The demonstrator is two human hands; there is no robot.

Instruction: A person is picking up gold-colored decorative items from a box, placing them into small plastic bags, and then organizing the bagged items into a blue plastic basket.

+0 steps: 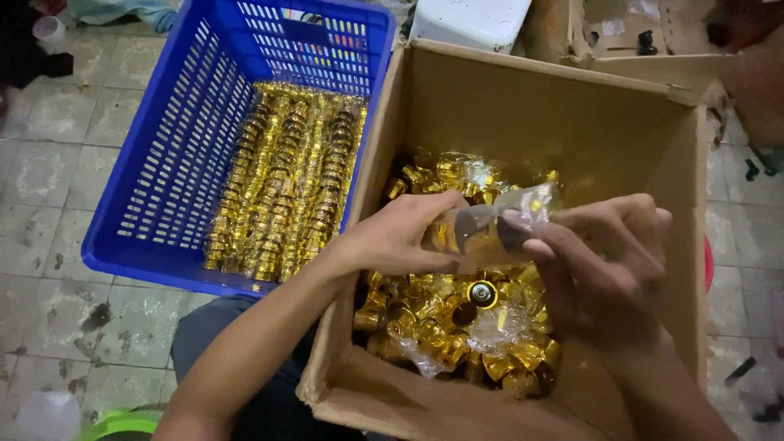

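Both hands are over an open cardboard box [563,122] that holds many loose shiny gold caps [457,327], some in clear plastic wrap. My left hand [400,237] and my right hand [604,253] together grip a clear plastic sleeve [498,220] with gold caps inside it, held just above the pile. The left hand holds its near end, the right hand pinches the far end with thumb and fingers.
A blue slotted plastic basket [163,163] on the left holds several neat rows of stacked gold caps [286,188]. Tiled floor [49,163] lies around. A white container [469,20] and another cardboard box [645,41] stand behind. My knee [212,327] shows below the basket.
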